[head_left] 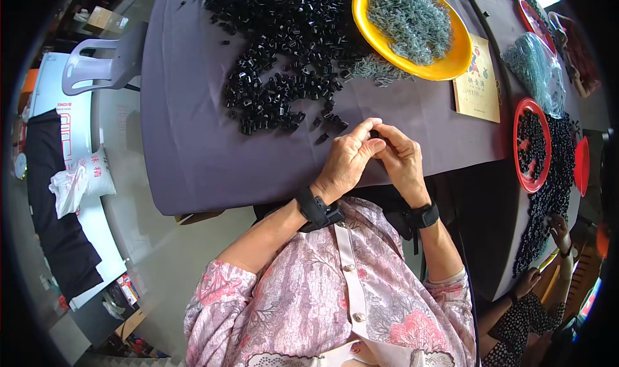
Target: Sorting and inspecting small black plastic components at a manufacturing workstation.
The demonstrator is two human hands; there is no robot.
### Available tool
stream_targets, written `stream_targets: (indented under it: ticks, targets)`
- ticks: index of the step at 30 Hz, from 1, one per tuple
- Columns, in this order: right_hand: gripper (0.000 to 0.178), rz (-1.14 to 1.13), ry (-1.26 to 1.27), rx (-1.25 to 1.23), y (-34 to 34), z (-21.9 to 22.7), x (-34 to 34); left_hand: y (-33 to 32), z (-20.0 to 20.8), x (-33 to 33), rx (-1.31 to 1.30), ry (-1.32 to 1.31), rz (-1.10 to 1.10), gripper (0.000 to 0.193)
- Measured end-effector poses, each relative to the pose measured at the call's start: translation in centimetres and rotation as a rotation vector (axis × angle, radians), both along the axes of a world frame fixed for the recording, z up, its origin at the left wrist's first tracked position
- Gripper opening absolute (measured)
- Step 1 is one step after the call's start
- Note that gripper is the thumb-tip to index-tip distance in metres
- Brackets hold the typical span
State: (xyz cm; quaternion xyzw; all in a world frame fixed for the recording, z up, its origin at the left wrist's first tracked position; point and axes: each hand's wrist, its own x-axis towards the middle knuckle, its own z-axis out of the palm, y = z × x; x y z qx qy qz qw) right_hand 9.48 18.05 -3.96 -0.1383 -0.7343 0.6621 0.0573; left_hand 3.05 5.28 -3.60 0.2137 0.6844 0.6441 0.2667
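Over the near edge of the grey-clothed table, my left hand [347, 159] and my right hand [403, 155] meet at the fingertips. Between them shows a small black plastic piece [374, 134], mostly covered by the fingers of both hands. Just beyond lies a big heap of the same sort of black pieces [284, 86], with a few strays close to my left hand. A yellow plate [461, 57] holds a pile of thin clear greyish plastic pins [412, 22]. More of these pins [380, 70] are spilled beside the plate, against the black heap.
A booklet [477, 86] lies right of the plate. Farther right, another table carries a red tray [523, 180] of black pieces, a clear bag [535, 70] and more black pieces, with another person's hand [560, 233] among them. A grey plastic chair [106, 64] stands left.
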Motion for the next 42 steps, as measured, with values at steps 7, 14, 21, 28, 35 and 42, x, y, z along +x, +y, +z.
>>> stream_targets:
  ticks: [7,14,21,28,35,42]
  targets:
    - [0.027,-0.086,0.07,0.033,-0.6,-0.2,0.1,0.3,-0.7,0.3,0.03,0.019,0.041,0.039]
    - [0.023,-0.099,0.105,0.034,-0.9,-0.6,0.0,0.4,-0.9,0.3,0.06,-0.069,0.043,0.035]
    - [0.023,-0.114,0.058,0.151,-1.1,0.4,-0.1,0.1,-0.6,-0.3,0.252,-0.338,-0.042,0.038]
    - [0.031,-0.042,0.297,0.458,-4.8,1.8,0.0,-4.6,1.9,-0.4,0.229,-0.489,-0.034,0.031]
    - [0.024,0.225,0.304,0.699,-5.0,2.3,-0.7,-12.4,3.0,-2.5,-0.216,-0.081,0.381,0.011]
    - [0.008,0.183,0.25,0.784,-4.6,2.1,-2.3,-19.2,0.2,-8.0,-0.557,0.267,0.652,0.015]
